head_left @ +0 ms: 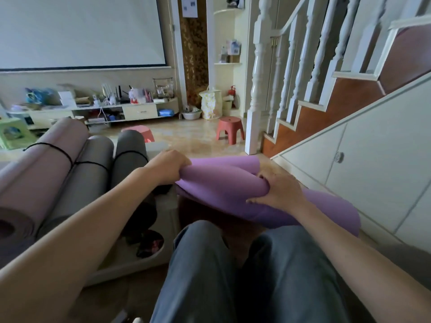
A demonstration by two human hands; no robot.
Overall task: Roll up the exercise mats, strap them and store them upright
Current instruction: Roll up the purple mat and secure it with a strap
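A purple exercise mat (224,183) lies across the floor in front of my knees, its near edge curled into a loose roll. My left hand (169,166) grips the left end of that curl. My right hand (277,191) clamps the roll further right, thumb tucked under the fold. To the left, three rolled mats lean side by side: a mauve one (39,169) and two grey ones (91,169) (129,157), each bound with a black cord. They rest in a white bin (166,206).
A white stair cabinet (363,164) and staircase with a white newel post (256,94) stand at the right. Two red stools (229,129) (140,132) sit on the tiled floor beyond. A cluttered low TV unit (140,110) runs along the far wall.
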